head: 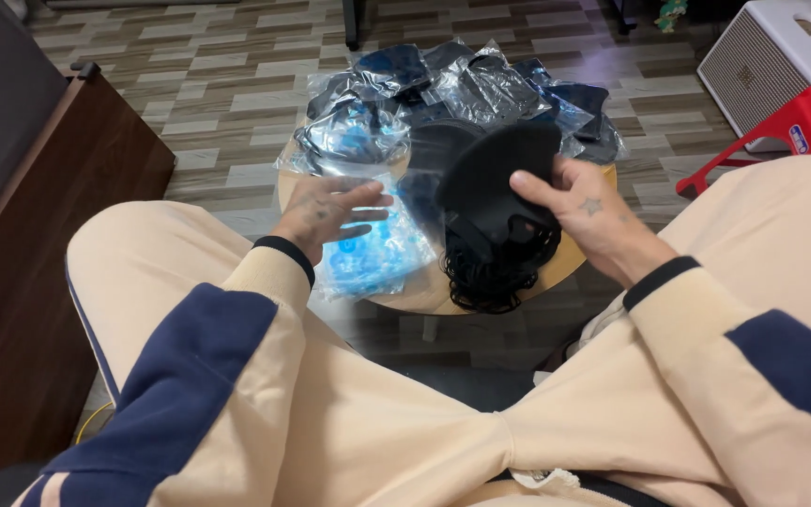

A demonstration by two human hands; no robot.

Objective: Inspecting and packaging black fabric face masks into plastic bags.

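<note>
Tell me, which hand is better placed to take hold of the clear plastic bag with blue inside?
Probably the left hand: it is open right over the clear plastic bag, while the right hand grips the black wig.

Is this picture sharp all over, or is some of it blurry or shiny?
In the head view, the left hand is smeared with motion blur over a clear plastic bag; the right hand gripping the black pad looks sharper. Soft glare glints off the pile of plastic bags. Light is even indoors, with faint shadow under the round table. The floor planks bend slightly toward the edges.

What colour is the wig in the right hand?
Black, seen in the head view: the curly wig held by the right hand.
</note>
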